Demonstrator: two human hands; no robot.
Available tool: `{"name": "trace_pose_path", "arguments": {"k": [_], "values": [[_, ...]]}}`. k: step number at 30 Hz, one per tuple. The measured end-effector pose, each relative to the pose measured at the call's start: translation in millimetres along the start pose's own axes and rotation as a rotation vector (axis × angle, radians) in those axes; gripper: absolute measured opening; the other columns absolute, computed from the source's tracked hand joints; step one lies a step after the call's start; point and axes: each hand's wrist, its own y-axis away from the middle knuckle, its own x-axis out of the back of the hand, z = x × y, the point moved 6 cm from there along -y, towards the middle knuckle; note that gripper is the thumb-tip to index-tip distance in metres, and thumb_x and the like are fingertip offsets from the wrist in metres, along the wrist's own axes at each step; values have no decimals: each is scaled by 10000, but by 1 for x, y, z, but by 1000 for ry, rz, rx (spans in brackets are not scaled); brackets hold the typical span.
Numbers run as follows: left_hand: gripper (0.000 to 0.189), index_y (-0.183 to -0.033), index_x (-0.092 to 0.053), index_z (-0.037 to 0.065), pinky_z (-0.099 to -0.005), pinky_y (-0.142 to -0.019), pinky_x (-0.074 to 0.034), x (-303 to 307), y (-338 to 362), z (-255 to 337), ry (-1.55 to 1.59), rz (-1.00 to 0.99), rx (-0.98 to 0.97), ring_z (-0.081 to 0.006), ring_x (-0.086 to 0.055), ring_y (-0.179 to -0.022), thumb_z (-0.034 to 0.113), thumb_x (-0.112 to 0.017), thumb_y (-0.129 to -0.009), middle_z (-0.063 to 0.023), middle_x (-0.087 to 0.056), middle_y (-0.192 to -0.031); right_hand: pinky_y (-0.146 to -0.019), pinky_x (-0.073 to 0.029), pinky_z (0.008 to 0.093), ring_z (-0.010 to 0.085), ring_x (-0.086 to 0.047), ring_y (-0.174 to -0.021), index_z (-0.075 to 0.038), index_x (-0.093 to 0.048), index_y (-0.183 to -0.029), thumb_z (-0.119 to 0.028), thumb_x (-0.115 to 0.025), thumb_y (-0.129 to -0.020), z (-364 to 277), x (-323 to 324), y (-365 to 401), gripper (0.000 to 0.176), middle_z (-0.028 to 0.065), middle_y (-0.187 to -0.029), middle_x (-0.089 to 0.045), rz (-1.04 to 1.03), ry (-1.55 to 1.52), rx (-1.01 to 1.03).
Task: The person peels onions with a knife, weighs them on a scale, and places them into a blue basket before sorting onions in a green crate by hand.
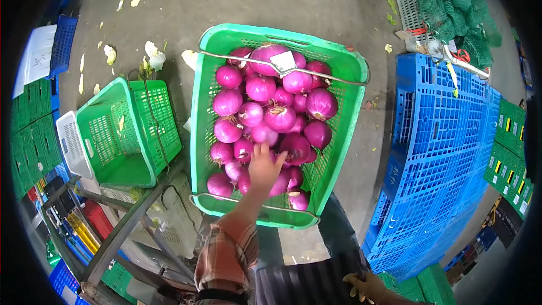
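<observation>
A green plastic crate (202, 130) full of purple-red onions (227, 102) stands in front of me, with wire handles across both ends. Into its near half reaches my left hand (264, 170), fingers spread and resting on the onions, with none gripped. A small white tag (283, 61) sits at the far wire handle (339, 79). Low at the bottom edge, near the dark striped apron (299, 279), hangs my right hand (364, 288). Its fingers look loosely apart, and I see nothing in them.
On the left, a green crate (118, 99) leans beside a metal cart frame (121, 231). Blue pallets (435, 152) stand along the right side. Behind them, green mesh bags (460, 8) lie on a white basket (407, 3). Leaf scraps (153, 55) litter the concrete floor.
</observation>
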Motion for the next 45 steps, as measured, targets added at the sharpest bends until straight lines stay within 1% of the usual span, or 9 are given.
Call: {"name": "trace_pose_path", "arguments": {"k": [3, 8, 12, 16, 20, 29, 33, 42, 45], "values": [[761, -1352, -409, 81, -461, -903, -443, -11, -58, 40, -211, 18, -82, -387, -446, -1121, 371, -744, -733, -195, -449, -1262, -405, -421, 293, 162, -523, -431, -52, -666, -1029, -325, -649, -880, 1, 2, -3, 312, 73, -585, -605, 17, -163, 108], [766, -1344, -426, 169, -484, -881, -461, -44, -103, 58, -515, -278, 97, -401, -411, -1161, 380, -776, -696, -185, -372, -1356, -358, -356, 238, 80, -433, -385, -78, -682, -1007, -267, -579, -935, -4, -1, -1, 227, 11, -546, -565, 78, -207, 72], [808, -1332, -441, 184, -487, -874, -463, -52, -107, 50, -517, -257, 34, -400, -406, -1167, 398, -802, -642, -186, -383, -1351, -355, -346, 228, 76, -422, -374, -75, -681, -1009, -250, -568, -942, 2, -2, -5, 219, 10, -547, -566, 68, -184, 74], [836, -1347, -447, 187, -511, -952, -410, -44, -88, 41, -273, -68, -129, -419, -400, -1171, 359, -803, -611, -203, -389, -1330, -346, -329, 224, 73, -412, -368, -76, -677, -1006, -232, -555, -949, 0, -5, -5, 206, 8, -544, -559, 46, -226, 73], [863, -1357, -444, 180, -541, -1000, -361, -22, -12, 57, -134, -14, -542, -438, -362, -1207, 350, -798, -588, -216, -355, -1354, -342, -314, 218, 71, -401, -363, -84, -670, -1009, -231, -550, -951, 6, -8, -10, 198, 5, -536, -549, 15, -248, 97], [733, -1323, -475, 171, -552, -986, -373, -88, 83, 68, -288, -435, -705, -467, -337, -1227, 319, -744, -657, -212, -344, -1379, -335, -310, 218, 73, -405, -357, -79, -666, -1024, -278, -563, -943, 2, -8, -9, 238, 5, -532, -555, 14, -238, 95], [405, -1225, -557, 128, -615, -944, -358, -114, 85, 74, -595, -619, -722, -456, -347, -1224, 200, -560, -827, -216, -382, -1351, -335, -312, 227, 79, -409, -350, -75, -669, -1026, -292, -567, -940, 9, -4, -14, 254, 18, -532, -559, 35, -191, 68], [368, -1209, -598, 93, -674, -887, -344, -158, 85, 56, -848, -945, -694, -432, -329, -1260, 193, -506, -867, -190, -391, -1371, -338, -326, 234, 83, -418, -353, -67, -669, -1024, -270, -568, -937, 8, -2, -14, 243, 21, -530, -561, 38, -171, 81], [274, -1043, -669, 87, -619, -928, -350, -134, 77, 68, -604, -682, -659, -391, -366, -1237, 187, -522, -834, -139, -477, -1272, -339, -326, 232, 81, -422, -356, -68, -669, -1023, -262, -563, -939, 3, 0, -12, 237, 20, -534, -566, 36, -160, 61]]}}
